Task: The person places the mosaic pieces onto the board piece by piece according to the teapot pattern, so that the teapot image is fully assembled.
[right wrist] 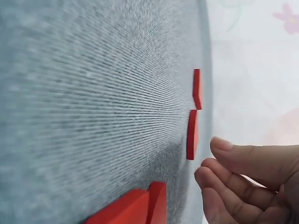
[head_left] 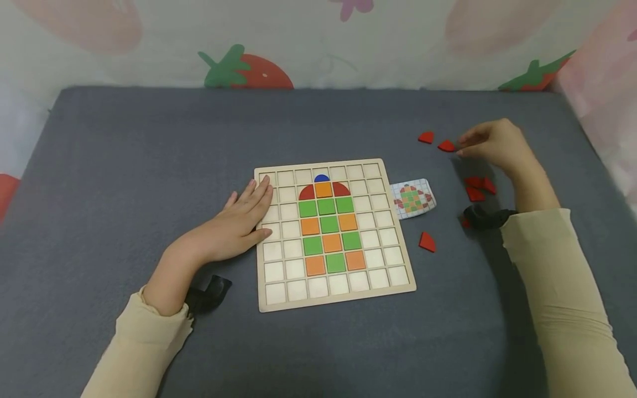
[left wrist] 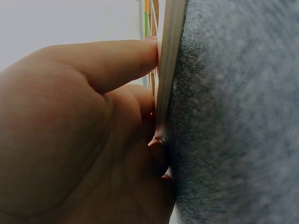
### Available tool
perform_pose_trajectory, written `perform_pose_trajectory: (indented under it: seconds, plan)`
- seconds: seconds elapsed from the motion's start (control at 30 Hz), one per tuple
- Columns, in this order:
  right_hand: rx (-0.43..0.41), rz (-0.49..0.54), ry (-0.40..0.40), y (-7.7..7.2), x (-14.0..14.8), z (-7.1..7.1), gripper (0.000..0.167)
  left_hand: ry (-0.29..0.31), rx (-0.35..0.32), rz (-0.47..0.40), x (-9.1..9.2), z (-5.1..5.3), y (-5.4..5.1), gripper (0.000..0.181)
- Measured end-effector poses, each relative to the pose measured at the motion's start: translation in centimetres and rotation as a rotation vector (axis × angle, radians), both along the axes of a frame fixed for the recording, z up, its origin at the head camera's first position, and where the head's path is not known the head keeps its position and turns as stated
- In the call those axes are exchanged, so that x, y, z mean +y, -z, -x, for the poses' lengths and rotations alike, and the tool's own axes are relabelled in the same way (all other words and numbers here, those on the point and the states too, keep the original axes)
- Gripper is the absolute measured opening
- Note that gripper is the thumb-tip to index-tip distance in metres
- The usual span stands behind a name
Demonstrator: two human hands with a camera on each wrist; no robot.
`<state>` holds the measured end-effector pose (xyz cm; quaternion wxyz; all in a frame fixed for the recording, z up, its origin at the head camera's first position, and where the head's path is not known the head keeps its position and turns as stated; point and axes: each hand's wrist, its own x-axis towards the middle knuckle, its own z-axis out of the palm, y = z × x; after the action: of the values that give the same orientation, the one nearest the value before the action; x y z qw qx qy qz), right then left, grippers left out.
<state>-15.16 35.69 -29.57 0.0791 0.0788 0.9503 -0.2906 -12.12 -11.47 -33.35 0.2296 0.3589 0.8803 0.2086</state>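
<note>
A wooden grid board (head_left: 393, 281) lies on the cloth with orange and green squares, a blue half-round piece (head_left: 322, 178) and two red quarter-round pieces (head_left: 307, 192) in its cells. My left hand (head_left: 234, 226) rests with extended fingers over the board's left edge; in the left wrist view its thumb (left wrist: 126, 60) touches the rim. At the upper right, my right hand (head_left: 497, 145) hovers beside a loose red quarter-round piece (head_left: 446, 146). In the right wrist view, the thumb and fingers of that hand (right wrist: 252, 184) hold nothing and stay apart from the piece (right wrist: 192, 135).
Another red piece (head_left: 426, 137) lies farther left of the right hand. Several more red pieces (head_left: 475, 194) sit near the right wrist, and one (head_left: 427, 242) lies right of the board. A pattern card (head_left: 414, 198) touches the board's right side. Grey cloth (head_left: 149, 166) covers the table.
</note>
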Motion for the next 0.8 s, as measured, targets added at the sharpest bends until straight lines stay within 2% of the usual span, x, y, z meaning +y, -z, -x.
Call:
perform_pose_trajectory:
  seconds: [0.2, 0.4, 0.8]
  plan:
    - [-0.024, -0.068, -0.056, 0.2, -0.3, 1.2, 0.037, -0.001, 0.000, -0.003, 0.1, 0.0, 0.0, 0.069]
    - [-0.012, -0.150, -0.094, 0.4, -1.0, 1.6, 0.034, -0.001, 0.000, 0.002, 0.1, 0.1, 0.0, 0.069]
    - [0.041, -0.220, -0.148, 0.6, -1.7, 2.3, 0.028, 0.005, -0.001, 0.006, -0.4, 0.2, -0.1, 0.070]
